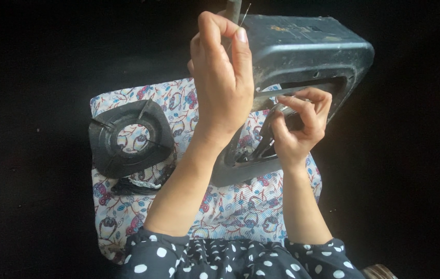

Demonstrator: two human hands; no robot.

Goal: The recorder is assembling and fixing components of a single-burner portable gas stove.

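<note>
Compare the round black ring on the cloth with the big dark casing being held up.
The black ring lies flat on the patterned cloth, untouched; the dark casing is tilted up on edge, with the left hand at its top and the right hand at its opening. The ring is round and smaller; the casing is boxy and larger. Both look dark and grimy.

No packages, signs or screens in view. Only torn, pale yellowish sticker remnants on the upturned stove body's dark top face.

Dim surroundings, near-black edges; soft light from above on centre; slight blur overall.
</note>
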